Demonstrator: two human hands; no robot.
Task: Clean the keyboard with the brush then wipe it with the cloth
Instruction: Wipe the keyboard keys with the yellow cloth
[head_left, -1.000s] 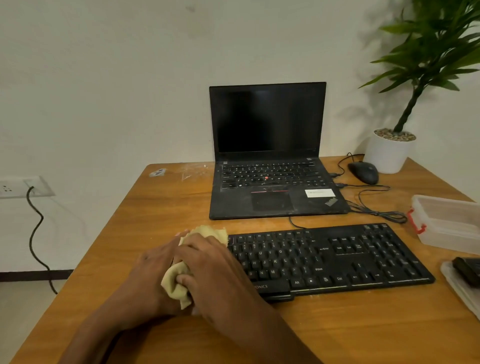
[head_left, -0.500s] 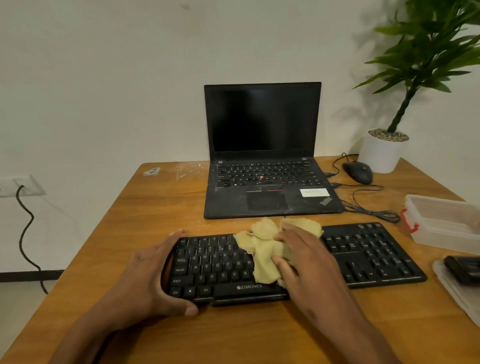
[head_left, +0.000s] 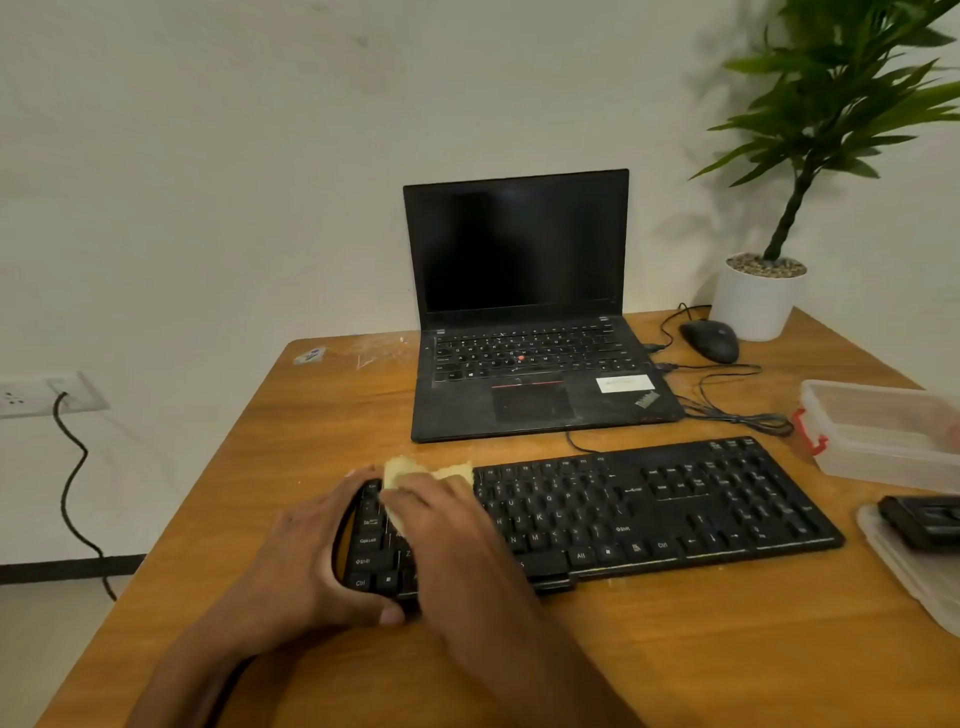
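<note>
The right hand (head_left: 447, 525) presses the cloth (head_left: 410, 470) flat onto the keyboard (head_left: 649, 514), its grip released. The left hand (head_left: 311, 556) clasps the keyboard's left end, just beside the cloth.

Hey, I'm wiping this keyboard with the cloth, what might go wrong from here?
The keyboard may slide toward the plastic container unless the left hand holds its end firmly. Its cable runs under the laptop, so a tug might strain it. The cloth may snag keys.
</note>
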